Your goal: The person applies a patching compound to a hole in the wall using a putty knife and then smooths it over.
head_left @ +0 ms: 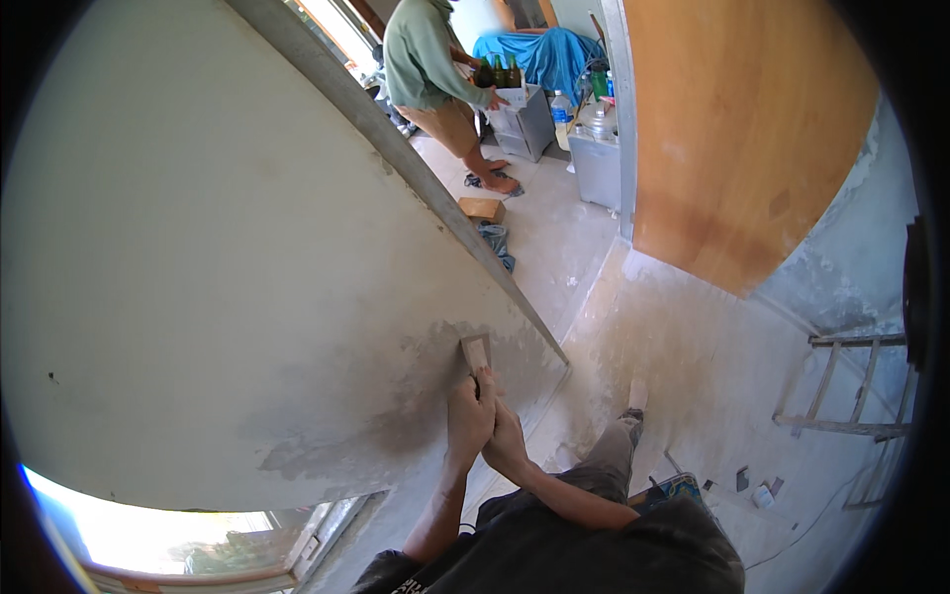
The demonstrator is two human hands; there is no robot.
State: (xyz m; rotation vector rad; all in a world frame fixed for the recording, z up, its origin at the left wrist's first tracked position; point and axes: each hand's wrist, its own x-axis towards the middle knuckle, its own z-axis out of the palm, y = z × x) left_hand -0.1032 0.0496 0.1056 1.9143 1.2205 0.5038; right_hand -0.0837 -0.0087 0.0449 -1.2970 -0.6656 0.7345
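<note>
A putty knife or scraper (475,351) with a broad blade is pressed at the grey, patchy lower area of the white wall (198,257), near its edge. My left hand (469,421) grips the handle, fingers wrapped round it. Just below and to the right, my right hand (507,441) is closed round the lower handle against my left hand, though the handle is partly hidden by the fingers.
A person (421,59) in green stands beyond the doorway, holding a box of bottles (510,94). A wooden door (732,119) stands at right, a ladder (836,426) below it, scattered small items (762,495) on the floor. A brown block (480,208) lies in the doorway.
</note>
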